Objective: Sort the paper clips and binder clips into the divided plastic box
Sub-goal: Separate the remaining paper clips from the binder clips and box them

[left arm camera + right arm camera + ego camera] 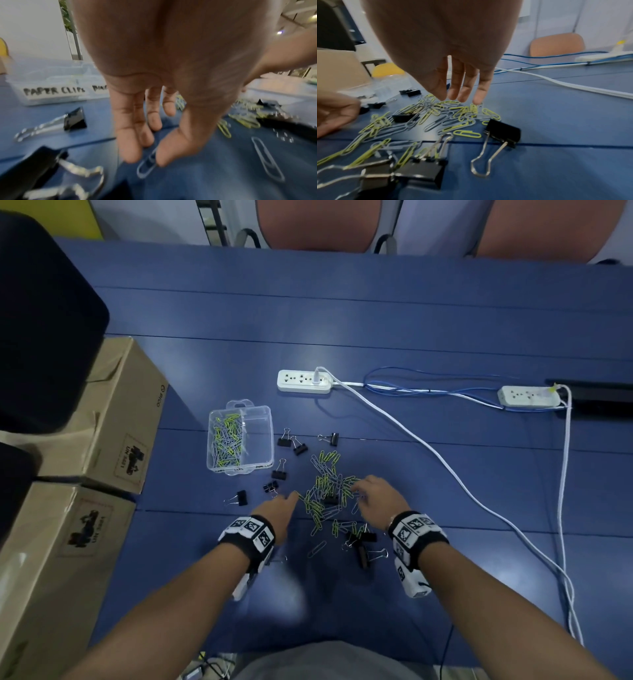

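The clear divided box (239,471) stands left of centre; its left half, labelled PAPER CLIPS (51,93), holds several clips, and its right half looks bare. A pile of yellow and grey paper clips (325,491) (453,116) lies between my hands. Black binder clips (299,448) (503,131) (74,119) are scattered around it. My left hand (291,498) (145,158) reaches the pile's left edge with straight fingers. Its thumb and forefinger tips flank a grey paper clip (146,169) with a gap. My right hand (363,491) (462,97) hovers over the pile's right side, fingers straight, holding nothing.
Two white power strips (305,380) (529,396) with white and blue cables (445,463) lie beyond and to the right. Cardboard boxes (113,419) line the table's left edge under a black object (41,320). Chairs (318,224) stand past the far edge.
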Demonstrator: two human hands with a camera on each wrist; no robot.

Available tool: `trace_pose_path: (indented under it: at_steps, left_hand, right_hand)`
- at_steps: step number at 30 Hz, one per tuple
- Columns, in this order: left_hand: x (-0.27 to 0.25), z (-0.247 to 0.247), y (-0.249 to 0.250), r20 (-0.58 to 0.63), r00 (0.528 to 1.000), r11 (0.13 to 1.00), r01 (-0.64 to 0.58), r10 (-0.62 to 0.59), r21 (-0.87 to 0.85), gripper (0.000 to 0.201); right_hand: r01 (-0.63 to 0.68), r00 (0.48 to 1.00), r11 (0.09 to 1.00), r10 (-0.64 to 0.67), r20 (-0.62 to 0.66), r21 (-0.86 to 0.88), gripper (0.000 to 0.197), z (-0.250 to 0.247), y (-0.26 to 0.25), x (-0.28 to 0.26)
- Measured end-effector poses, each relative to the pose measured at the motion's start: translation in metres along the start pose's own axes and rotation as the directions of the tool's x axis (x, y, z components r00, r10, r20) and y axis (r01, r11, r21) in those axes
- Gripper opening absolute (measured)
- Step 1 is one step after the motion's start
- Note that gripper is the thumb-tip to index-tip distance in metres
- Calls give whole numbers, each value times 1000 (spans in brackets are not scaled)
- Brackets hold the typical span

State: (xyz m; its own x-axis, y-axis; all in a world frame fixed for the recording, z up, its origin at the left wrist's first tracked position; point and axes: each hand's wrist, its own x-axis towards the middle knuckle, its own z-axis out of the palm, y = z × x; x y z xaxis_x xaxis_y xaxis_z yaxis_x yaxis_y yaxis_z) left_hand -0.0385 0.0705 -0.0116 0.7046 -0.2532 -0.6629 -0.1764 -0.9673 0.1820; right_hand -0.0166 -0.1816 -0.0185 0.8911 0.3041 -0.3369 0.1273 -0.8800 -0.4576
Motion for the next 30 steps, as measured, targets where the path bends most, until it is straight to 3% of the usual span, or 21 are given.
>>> trace_pose_path:
  at_steps: [4, 11, 18, 21, 23, 26, 30]
  left_hand:
    - [5, 6, 1, -128, 990, 988, -74, 57, -139, 38]
    - [10, 12, 14, -332, 942, 961, -126, 38, -247, 36]
    - [17, 17, 11, -379, 925, 966, -128, 34, -225, 30]
    - [19, 18, 7, -401, 916, 950, -128, 3, -286, 28]
    - [18, 18, 3, -402, 916, 933, -150, 6, -327, 23]
    - [11, 17, 0, -326, 938, 928, -223, 120, -299, 20]
    - [-3, 26, 13, -148, 949, 955, -289, 277, -69, 35]
  right_hand:
    - [91, 995, 985, -85, 47, -144, 31, 8, -31, 6]
    - [86, 996, 935, -78, 36, -345, 31, 24, -52, 16]
    - [26, 999, 975, -33, -31, -220, 25, 9, -51, 6]
    - [158, 986, 960, -167, -21, -230, 21, 9, -48, -19]
    - [278, 960, 926, -278, 38, -255, 18, 16, -46, -39]
    - [397, 918, 862, -377, 125, -315, 18, 32, -43, -63]
    - [517, 856, 754, -444, 265, -404, 26, 49, -39, -83]
